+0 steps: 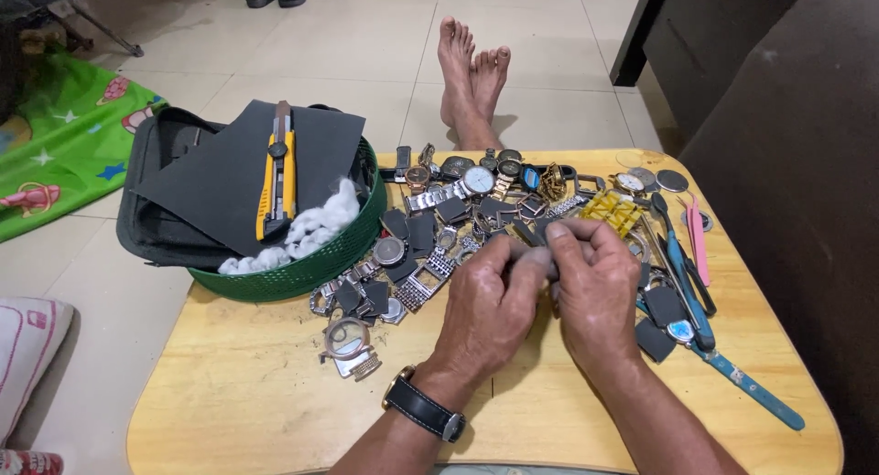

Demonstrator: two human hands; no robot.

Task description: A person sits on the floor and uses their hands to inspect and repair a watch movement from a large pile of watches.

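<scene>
left hand (490,301): knuckles up, fingers curled in, pinching a small dark piece (540,253) | right hand (595,287): same deal, thumb and fingertips pressed on it from the other side | piece: just right of the green basket (302,274), over the watch-parts pile (439,232)

A: Do you see any boxes, labels, signs or screens?

B: No, none. At ten o'clock there is only a green basket (302,269), and it has no label I can see.
</scene>
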